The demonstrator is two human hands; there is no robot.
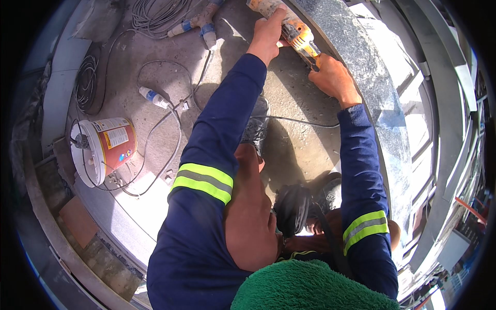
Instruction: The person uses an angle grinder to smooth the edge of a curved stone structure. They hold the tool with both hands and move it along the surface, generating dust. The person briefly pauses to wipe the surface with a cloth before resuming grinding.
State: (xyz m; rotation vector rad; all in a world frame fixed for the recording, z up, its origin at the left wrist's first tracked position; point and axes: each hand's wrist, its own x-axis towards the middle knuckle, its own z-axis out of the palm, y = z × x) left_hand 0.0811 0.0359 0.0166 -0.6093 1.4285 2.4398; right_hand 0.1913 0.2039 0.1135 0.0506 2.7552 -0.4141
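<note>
With both hands I hold a dusty orange-and-yellow power tool point(298, 36), long-bodied like an angle grinder, at the upper middle. My left hand point(267, 37) is closed around its body, near the end cut off by the upper edge. Around the narrower rear end, my right hand point(335, 77) is closed. The tool lies along the inner edge of a curved, grey speckled slab point(380, 95), close beside it. I cannot tell whether its working end touches the slab.
At the left a white-and-red bucket point(121, 142) lies tipped over, with a cable looped about it. A blue-and-white plug connector point(154, 97), a several-way splitter point(201, 23) and coiled cable point(155, 15) lie on the dusty concrete floor. A thin cable point(297, 122) crosses below my arms.
</note>
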